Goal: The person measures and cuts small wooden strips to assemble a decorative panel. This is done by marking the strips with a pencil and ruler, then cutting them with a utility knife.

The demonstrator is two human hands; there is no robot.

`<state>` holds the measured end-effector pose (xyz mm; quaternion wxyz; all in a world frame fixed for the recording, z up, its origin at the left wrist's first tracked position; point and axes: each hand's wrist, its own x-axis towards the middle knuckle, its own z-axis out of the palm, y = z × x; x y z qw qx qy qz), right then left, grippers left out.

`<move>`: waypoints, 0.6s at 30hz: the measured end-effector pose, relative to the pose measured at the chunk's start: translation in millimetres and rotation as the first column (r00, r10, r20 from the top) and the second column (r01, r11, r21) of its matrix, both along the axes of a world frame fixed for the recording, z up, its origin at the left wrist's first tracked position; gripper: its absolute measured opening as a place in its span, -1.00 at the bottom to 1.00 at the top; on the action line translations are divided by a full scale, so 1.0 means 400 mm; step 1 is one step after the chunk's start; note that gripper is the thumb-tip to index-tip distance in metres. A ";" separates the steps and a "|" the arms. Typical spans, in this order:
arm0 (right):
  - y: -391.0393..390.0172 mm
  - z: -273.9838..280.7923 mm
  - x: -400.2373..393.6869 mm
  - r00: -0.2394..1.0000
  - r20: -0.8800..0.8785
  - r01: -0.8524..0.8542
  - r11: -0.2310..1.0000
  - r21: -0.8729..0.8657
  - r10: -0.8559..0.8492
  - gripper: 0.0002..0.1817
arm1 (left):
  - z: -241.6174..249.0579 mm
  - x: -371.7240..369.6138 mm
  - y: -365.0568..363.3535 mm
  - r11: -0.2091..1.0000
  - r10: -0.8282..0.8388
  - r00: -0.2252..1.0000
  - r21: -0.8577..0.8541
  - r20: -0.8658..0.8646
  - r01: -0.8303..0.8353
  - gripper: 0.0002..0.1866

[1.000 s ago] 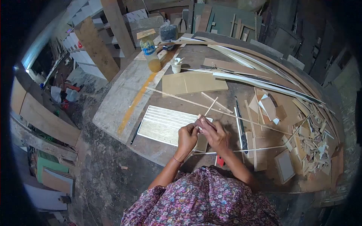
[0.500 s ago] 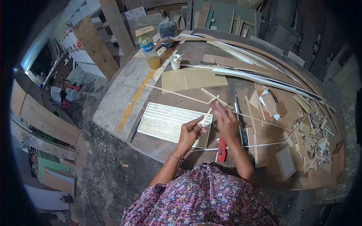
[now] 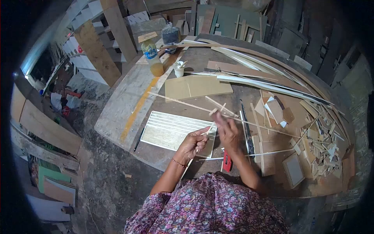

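My left hand (image 3: 193, 143) is closed round a thin wooden strip (image 3: 187, 165), which slants from near my lap up toward the other hand. Just to its right, my right hand (image 3: 228, 132) is raised, its fingers blurred at the strip's upper end, with a small light piece at the fingertips that I cannot make out. Left of both hands lies a ribbed, pale panel (image 3: 167, 130) with a white edge. A red cutter (image 3: 227, 160) rests on the table beneath my right wrist. Thin strips (image 3: 179, 101) lie crossed beyond the hands.
A bottle of yellowish liquid (image 3: 152, 58) and a white cup (image 3: 179, 69) stand at the back of the worktable (image 3: 113, 117). A tan board (image 3: 198, 87) lies before them. Long strips (image 3: 269, 86) and a pile of offcuts (image 3: 323, 150) are on the right.
My left hand has shifted slightly left and down, and more of the strip now shows below it. My right hand stays near the strip's upper end, slightly further left. The view has shifted slightly.
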<state>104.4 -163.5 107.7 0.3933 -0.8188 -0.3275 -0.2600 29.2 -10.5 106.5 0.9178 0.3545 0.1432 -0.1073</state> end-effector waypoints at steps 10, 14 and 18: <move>-0.038 0.009 0.073 0.995 0.000 0.098 0.995 -0.010 -0.098 -0.56 | 0.003 -0.013 -0.021 0.990 -0.005 0.999 0.144 0.037 0.000 -0.58; -0.039 0.018 0.007 0.995 0.073 -0.058 0.990 -0.130 0.068 -0.55 | 0.010 -0.012 -0.010 0.982 0.012 0.999 0.185 0.042 -0.020 -0.57; -0.045 -0.018 0.083 0.998 0.028 0.057 0.998 -0.026 -0.056 -0.50 | 0.007 -0.027 -0.012 0.947 0.000 0.998 0.322 0.056 -0.018 -0.62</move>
